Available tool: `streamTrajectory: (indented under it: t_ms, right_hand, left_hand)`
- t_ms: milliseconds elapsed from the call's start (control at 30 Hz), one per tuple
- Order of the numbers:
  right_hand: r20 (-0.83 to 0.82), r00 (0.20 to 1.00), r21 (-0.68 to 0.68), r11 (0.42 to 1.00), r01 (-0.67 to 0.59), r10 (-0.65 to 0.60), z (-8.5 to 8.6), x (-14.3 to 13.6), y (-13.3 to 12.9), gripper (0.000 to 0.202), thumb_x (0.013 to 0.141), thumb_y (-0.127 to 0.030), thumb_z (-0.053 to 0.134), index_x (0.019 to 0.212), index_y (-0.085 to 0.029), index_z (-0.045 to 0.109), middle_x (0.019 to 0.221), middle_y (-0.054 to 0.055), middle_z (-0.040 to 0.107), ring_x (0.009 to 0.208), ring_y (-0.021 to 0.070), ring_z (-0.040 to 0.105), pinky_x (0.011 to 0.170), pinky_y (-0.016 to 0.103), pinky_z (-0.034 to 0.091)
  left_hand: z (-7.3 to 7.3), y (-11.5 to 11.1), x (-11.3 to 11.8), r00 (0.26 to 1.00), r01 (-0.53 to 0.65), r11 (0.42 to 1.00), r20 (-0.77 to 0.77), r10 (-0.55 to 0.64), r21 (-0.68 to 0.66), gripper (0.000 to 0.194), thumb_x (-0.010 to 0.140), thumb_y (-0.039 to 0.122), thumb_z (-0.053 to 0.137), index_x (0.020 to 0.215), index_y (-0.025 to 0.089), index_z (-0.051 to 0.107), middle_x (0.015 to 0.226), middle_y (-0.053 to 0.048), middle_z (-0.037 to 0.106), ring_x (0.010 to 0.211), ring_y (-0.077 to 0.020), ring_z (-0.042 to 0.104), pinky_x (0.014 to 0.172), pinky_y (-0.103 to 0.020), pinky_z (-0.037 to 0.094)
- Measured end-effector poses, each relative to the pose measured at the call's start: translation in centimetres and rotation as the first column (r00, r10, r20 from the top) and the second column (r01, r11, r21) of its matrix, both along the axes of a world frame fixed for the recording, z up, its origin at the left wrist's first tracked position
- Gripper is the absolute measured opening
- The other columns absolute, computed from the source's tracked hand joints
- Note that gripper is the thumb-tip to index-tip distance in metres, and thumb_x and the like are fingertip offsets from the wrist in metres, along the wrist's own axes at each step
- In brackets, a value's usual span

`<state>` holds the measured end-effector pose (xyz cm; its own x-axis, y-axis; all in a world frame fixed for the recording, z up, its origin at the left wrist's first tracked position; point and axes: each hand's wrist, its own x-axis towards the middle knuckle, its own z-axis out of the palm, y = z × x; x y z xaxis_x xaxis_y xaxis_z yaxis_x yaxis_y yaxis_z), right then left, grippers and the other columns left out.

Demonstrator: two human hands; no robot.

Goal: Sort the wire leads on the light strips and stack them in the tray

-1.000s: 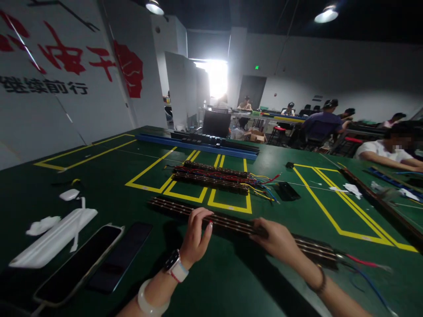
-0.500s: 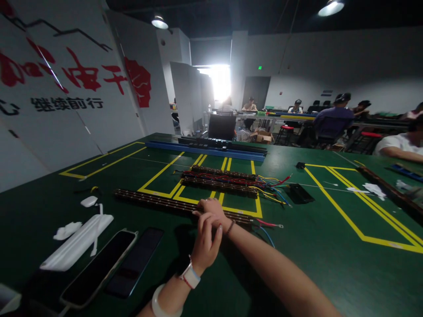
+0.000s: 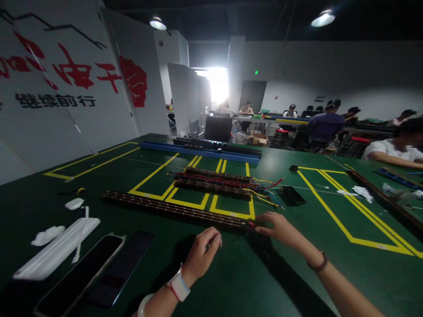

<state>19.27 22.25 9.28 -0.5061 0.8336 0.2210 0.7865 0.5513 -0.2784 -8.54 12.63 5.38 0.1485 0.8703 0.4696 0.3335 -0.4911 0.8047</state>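
Note:
A long dark strip with rows of pale dots (image 3: 172, 211) lies across the near part of the green table. My right hand (image 3: 277, 226) is at the strip's right end, its thumb and fingers apart around the red lead (image 3: 251, 224); whether it touches the lead is unclear. Just in front of the strip, my left hand (image 3: 203, 251) hovers with fingers curled together; anything between its fingertips is too small to make out. Beyond the long strip, shorter dark strips (image 3: 214, 187) lie side by side, with red, yellow and blue wires at their right ends.
Two phones (image 3: 124, 266) and a white tray-like piece (image 3: 59, 251) lie at the near left. A black box (image 3: 292, 195) sits right of the wires. Blue rails (image 3: 198, 150) line the far edge. A person in white (image 3: 390, 149) sits at the right.
My right hand has moved right, from the strip's middle to its red-lead end. My left hand has come apart from it and sits slightly lower. The view has shifted slightly.

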Motion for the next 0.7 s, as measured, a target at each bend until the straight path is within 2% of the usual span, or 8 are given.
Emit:
streamTrajectory:
  t_ms: [67,200,333,433,533,633,700]
  right_hand:
    - [-0.032,0.999,-0.116,0.993,-0.032,0.028,-0.7,0.9,-0.2,0.047,0.078,-0.053,0.06,0.11,-0.019,0.066,0.103,0.01,0.063,0.094,0.0226,0.058,0.083,0.035,0.043]
    - [-0.13,0.991,-0.229,0.971,-0.07,0.041,-1.6,0.5,-0.3,0.044,0.075,-0.046,0.063,0.106,-0.015,0.065,0.098,0.008,0.063,0.085,0.0195,0.058,0.074,0.029,0.044]
    - [-0.142,0.989,-0.252,0.966,-0.067,0.031,-1.9,-0.4,-0.2,0.028,0.075,-0.037,0.063,0.086,-0.012,0.066,0.077,0.003,0.062,0.067,0.0141,0.053,0.059,0.024,0.037]
    - [-0.163,0.987,-0.21,0.977,-0.032,-0.002,-2.1,-0.7,-0.6,0.021,0.077,-0.032,0.061,0.082,-0.013,0.067,0.075,0.002,0.062,0.065,0.0129,0.052,0.058,0.023,0.034]
    - [-0.133,0.991,-0.057,0.998,-0.03,0.023,-2.3,-1.0,-1.4,0.017,0.082,-0.028,0.058,0.075,-0.015,0.066,0.073,0.002,0.06,0.065,0.0123,0.05,0.061,0.025,0.032]
    - [-0.032,0.998,0.125,0.991,-0.041,0.045,-2.4,-1.4,-2.1,0.021,0.086,-0.026,0.055,0.071,-0.017,0.065,0.07,0.002,0.059,0.069,0.0137,0.049,0.066,0.028,0.029]
    - [0.026,0.999,0.214,0.976,-0.035,0.03,-2.5,-1.7,-2.5,0.02,0.088,-0.026,0.053,0.074,-0.02,0.066,0.072,0.002,0.06,0.072,0.0148,0.049,0.068,0.029,0.028]
  left_hand:
    - [0.0,0.0,0.8,0.987,0.131,0.973,0.114,-0.111,-0.188,0.037,0.092,0.044,0.039,0.075,0.013,0.052,0.073,-0.003,0.052,0.065,-0.0107,0.051,0.059,-0.022,0.042]
    - [0.0,0.0,2.9,0.933,0.335,0.836,0.277,-0.229,-0.435,0.039,0.089,0.047,0.042,0.084,0.01,0.054,0.075,-0.004,0.057,0.06,-0.0103,0.057,0.054,-0.021,0.04]
    - [-0.2,-0.5,5.3,0.867,0.486,0.656,0.414,-0.277,-0.577,0.037,0.087,0.042,0.047,0.091,0.006,0.057,0.082,-0.011,0.062,0.072,-0.0165,0.064,0.068,-0.028,0.047]
    - [-0.5,-0.6,7.3,0.792,0.58,0.544,0.575,-0.204,-0.606,0.037,0.084,0.039,0.053,0.1,0.005,0.057,0.096,-0.017,0.063,0.085,-0.0203,0.065,0.084,-0.036,0.047]
    - [-0.8,0.1,9.2,0.713,0.621,0.518,0.699,-0.061,-0.588,0.043,0.084,0.04,0.056,0.109,0.005,0.05,0.112,-0.022,0.057,0.095,-0.0234,0.064,0.093,-0.04,0.043]
    - [-1.0,1.4,11.0,0.634,0.645,0.548,0.774,0.005,-0.532,0.043,0.089,0.042,0.051,0.114,0.008,0.045,0.119,-0.021,0.054,0.098,-0.0212,0.062,0.096,-0.039,0.04]
    - [-1.1,2.2,12.1,0.573,0.66,0.573,0.819,0.034,-0.485,0.039,0.091,0.043,0.046,0.113,0.01,0.045,0.116,-0.018,0.056,0.099,-0.0189,0.061,0.096,-0.037,0.04]
